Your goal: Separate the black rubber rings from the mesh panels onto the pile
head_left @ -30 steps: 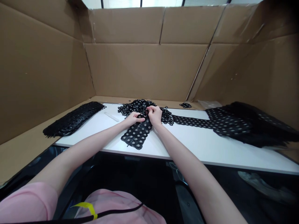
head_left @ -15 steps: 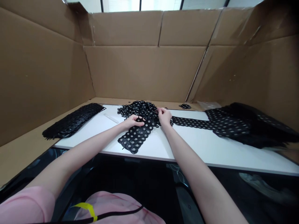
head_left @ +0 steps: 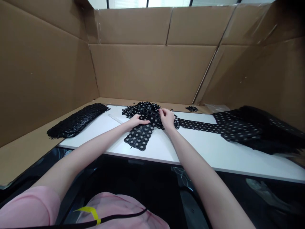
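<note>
A black lace strip point(head_left: 140, 136) patterned with round holes hangs toward the table's front edge, and my left hand point(head_left: 137, 122) pinches its upper part between thumb and fingers. Just right of that, my right hand point(head_left: 167, 117) is closed with the fingertips together at the edge of a heap of small black rings point(head_left: 143, 109). Whatever sits between those fingertips is too small to make out. From beside my right wrist a narrow run of the same holed strip point(head_left: 200, 125) stretches right across the white table point(head_left: 190, 149).
A large black pile of holed material point(head_left: 245, 127) covers the table's right end. On the left lies a folded black bundle point(head_left: 78, 122). A thin pale tool point(head_left: 114, 119) rests near my left hand. Several loose rings point(head_left: 192, 108) lie at the back. Cardboard walls point(head_left: 152, 73) surround the table.
The view has shifted slightly. My left hand has lifted the strip a little, so its lower end sits higher and hangs straighter. My right hand stays beside the ring heap.
</note>
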Motion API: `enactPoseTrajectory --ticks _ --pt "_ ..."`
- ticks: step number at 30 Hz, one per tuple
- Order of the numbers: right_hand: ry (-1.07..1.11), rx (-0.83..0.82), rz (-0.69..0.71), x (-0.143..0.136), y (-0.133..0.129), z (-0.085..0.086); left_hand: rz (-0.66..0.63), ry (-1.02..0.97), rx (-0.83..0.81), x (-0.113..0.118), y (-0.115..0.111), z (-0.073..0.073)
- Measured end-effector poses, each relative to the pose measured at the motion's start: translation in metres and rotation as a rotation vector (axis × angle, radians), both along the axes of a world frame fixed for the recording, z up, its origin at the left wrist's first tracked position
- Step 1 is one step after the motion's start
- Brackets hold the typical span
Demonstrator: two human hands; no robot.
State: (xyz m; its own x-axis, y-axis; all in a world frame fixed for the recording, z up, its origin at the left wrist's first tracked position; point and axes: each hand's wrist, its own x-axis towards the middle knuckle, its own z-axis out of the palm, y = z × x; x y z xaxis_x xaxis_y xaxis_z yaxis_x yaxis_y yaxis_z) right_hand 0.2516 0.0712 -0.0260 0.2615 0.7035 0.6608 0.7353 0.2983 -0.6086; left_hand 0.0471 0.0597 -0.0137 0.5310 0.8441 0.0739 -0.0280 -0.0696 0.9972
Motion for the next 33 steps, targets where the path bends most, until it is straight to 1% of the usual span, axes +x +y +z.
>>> enactPoseTrajectory --ticks 3,4,7,9,11,14,19,21,24,26,30,33 --pt "0.044 0.135 0.129 -0.009 -0.013 0.013 0.066 -0.07 -0.103 -0.001 0.004 -0.001" --pt "0.043 0.147 0.193 -0.012 -0.017 0.016 0.082 -0.094 -0.125 -0.001 0.005 -0.002" --pt "-0.003 0.073 0.388 -0.018 -0.023 0.019 0.09 -0.148 -0.158 -0.003 0.007 -0.001" --pt "-0.033 0.01 0.457 -0.02 -0.023 0.016 0.057 -0.138 -0.162 -0.005 0.006 0.0" --pt "-0.037 -0.015 0.476 -0.021 -0.021 0.014 0.018 -0.108 -0.157 -0.006 0.006 0.002" --pt "-0.061 -0.007 0.489 -0.021 -0.02 0.013 -0.022 -0.08 -0.123 -0.006 0.006 0.004" --pt "-0.1 -0.027 0.519 -0.022 -0.022 0.015 -0.026 -0.037 -0.052 -0.006 0.007 0.003" --pt "-0.106 -0.016 0.494 -0.022 -0.022 0.015 -0.035 -0.035 -0.051 -0.006 0.007 0.003" --pt "-0.153 0.028 0.395 -0.02 -0.02 0.014 -0.076 -0.037 -0.055 -0.006 0.007 0.003" --pt "-0.194 0.024 0.365 -0.019 -0.019 0.013 -0.084 -0.041 -0.056 -0.006 0.005 0.003" --pt "-0.219 0.008 0.409 -0.021 -0.018 0.013 -0.04 -0.056 -0.035 -0.005 0.004 0.003" --pt "-0.231 0.018 0.433 -0.023 -0.018 0.013 -0.059 -0.043 -0.013 -0.005 0.003 0.003"
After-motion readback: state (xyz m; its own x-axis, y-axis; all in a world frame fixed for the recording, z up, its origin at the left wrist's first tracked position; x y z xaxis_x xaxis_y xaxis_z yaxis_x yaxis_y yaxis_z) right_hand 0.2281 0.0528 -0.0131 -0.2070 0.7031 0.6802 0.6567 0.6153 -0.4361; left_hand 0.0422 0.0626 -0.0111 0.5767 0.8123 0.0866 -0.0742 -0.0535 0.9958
